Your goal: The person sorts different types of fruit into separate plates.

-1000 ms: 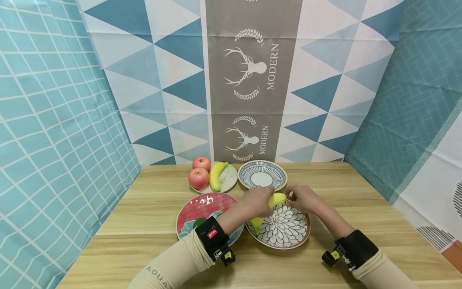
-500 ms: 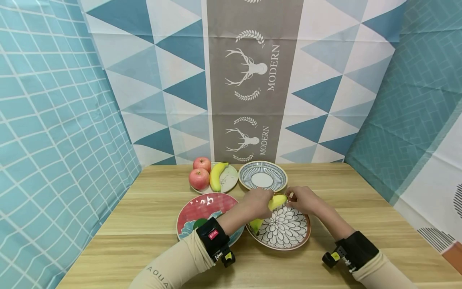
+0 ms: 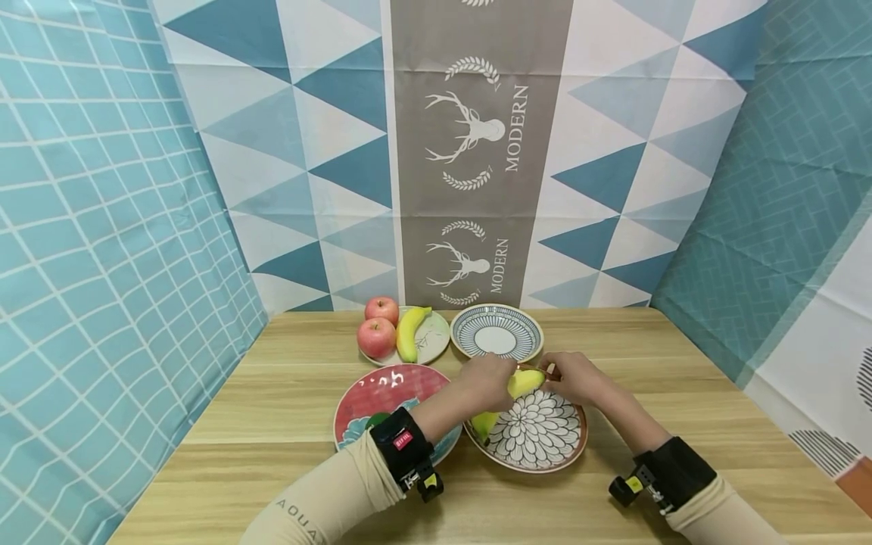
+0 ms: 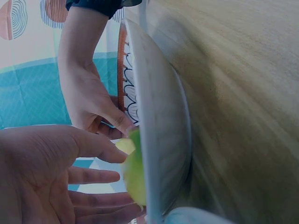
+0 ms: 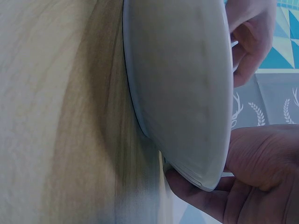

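My left hand (image 3: pixel 487 378) holds a yellow banana (image 3: pixel 524 383) with a greenish stem end over the left part of a petal-patterned plate (image 3: pixel 538 435) with a brown rim. In the left wrist view, its thumb touches the banana (image 4: pixel 134 179) while the other fingers reach along the far side, fairly straight. My right hand (image 3: pixel 575 376) grips the plate's back right rim. From the right wrist view, fingertips (image 5: pixel 180 184) curl beneath the plate (image 5: pixel 182 84), and the thumb side lies above the rim. The banana's middle is hidden by my left hand in the head view.
A red and teal plate (image 3: pixel 371 390) sits under my left forearm. Behind it, a pale plate (image 3: pixel 436 341) bears two apples (image 3: pixel 376 337) and another banana (image 3: pixel 409 333). A blue-striped plate (image 3: pixel 496 337) stands at the back. Patterned cloth walls (image 3: pixel 327 151) enclose the wooden table (image 3: pixel 272 424).
The banana has shifted slightly, its yellow end settling lower and a little to the right against the plate. Both hands stay almost where they were.
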Available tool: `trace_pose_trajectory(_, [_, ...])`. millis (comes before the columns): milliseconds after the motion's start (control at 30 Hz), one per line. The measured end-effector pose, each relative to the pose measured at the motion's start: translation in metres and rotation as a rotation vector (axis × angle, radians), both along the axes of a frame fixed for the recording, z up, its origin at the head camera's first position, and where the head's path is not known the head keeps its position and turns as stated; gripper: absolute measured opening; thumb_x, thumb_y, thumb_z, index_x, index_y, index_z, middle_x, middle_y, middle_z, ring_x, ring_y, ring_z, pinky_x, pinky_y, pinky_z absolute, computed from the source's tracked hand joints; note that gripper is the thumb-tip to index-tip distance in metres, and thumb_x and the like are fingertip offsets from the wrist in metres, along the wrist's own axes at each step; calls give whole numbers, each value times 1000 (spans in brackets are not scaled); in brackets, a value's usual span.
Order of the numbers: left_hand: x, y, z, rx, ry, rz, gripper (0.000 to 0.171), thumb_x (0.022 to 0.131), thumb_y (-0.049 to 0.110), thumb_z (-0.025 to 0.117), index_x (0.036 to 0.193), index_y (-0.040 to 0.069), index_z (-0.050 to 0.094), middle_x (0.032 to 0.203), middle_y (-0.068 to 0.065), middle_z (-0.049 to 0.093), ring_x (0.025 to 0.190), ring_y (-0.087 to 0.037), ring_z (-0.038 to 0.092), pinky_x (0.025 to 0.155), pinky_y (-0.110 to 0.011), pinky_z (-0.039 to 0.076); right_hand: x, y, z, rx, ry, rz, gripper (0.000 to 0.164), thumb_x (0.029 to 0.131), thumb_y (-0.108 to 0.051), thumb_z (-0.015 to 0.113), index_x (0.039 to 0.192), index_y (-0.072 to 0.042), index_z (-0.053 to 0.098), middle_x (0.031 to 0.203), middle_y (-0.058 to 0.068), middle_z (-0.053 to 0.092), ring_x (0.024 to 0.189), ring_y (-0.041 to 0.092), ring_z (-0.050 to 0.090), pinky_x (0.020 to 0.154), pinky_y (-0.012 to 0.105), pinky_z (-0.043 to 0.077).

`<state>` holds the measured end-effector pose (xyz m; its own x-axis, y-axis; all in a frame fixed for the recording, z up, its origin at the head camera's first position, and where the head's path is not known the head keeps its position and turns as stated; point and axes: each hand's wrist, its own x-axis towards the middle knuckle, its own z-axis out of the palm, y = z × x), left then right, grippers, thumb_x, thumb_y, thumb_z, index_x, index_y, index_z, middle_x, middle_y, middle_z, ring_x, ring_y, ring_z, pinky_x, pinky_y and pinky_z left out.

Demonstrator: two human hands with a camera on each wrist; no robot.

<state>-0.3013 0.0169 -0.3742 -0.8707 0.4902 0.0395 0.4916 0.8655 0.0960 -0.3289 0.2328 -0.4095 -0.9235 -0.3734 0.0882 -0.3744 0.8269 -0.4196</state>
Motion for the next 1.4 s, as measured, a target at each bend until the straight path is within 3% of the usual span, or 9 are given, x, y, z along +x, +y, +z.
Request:
trace_pose_trajectory(267, [0, -3, 17, -48, 50, 20, 23, 89, 30, 78, 103, 16, 68, 84, 2, 65, 76, -17, 61, 60, -33, 51, 0, 0, -1, 4, 9, 10, 17, 91, -4, 80, 106, -7, 71, 78, 0, 66, 72, 14, 60, 64, 32, 53])
trace_pose_trajectory(500, [-6, -12, 32, -46, 79, 21, 27, 90, 32, 78, 108, 13, 70, 83, 0, 65, 79, -19, 63, 65, -35, 55, 1, -2, 0, -1, -16, 6, 17, 92, -4, 79, 106, -5, 70, 80, 1, 65, 72, 15, 60, 62, 31, 53])
trace_pose_trajectory(667, [-15, -19, 46, -43, 80, 64, 31, 90, 39, 80, 104, 12, 71, 90, -2, 68, 86, -21, 67, 69, -37, 58, 0, -2, 2, 17, -20, -2, 17, 93, -5, 78, 108, -4, 70, 82, 2, 65, 73, 16, 60, 62, 31, 52])
trace_pose_trajectory(867, [-31, -33, 64, -54, 119, 111, 17, 86, 24, 76, 88, 11, 65, 89, -5, 68, 83, -22, 66, 65, -36, 56, -1, -3, 1, 29, -23, -10, 18, 94, -5, 79, 109, -4, 70, 83, 2, 65, 74, 16, 60, 63, 31, 53])
trace_pose_trajectory(1067, [-48, -47, 76, -69, 144, 203, 19, 87, 26, 74, 98, 10, 72, 108, -11, 74, 101, -31, 72, 78, -44, 60, -1, -3, 1, 28, -18, -6, 18, 94, -6, 79, 109, -5, 70, 83, 2, 65, 73, 16, 60, 62, 31, 52])
trace_pose_trajectory(1267, [-64, -64, 77, -43, 110, 262, 17, 89, 24, 71, 99, 10, 73, 117, -13, 73, 108, -34, 70, 81, -46, 60, -1, -3, 1, 16, -34, -22, 17, 94, -7, 79, 109, -6, 71, 83, 2, 65, 74, 16, 60, 63, 31, 53])
trace_pose_trajectory(1400, [-77, -77, 73, -33, 88, 307, 26, 90, 29, 71, 105, 8, 74, 123, -14, 72, 111, -36, 69, 85, -45, 60, -1, -3, 0, 20, -41, -29, 18, 94, -7, 79, 110, -6, 71, 84, 2, 65, 75, 16, 60, 63, 30, 53])
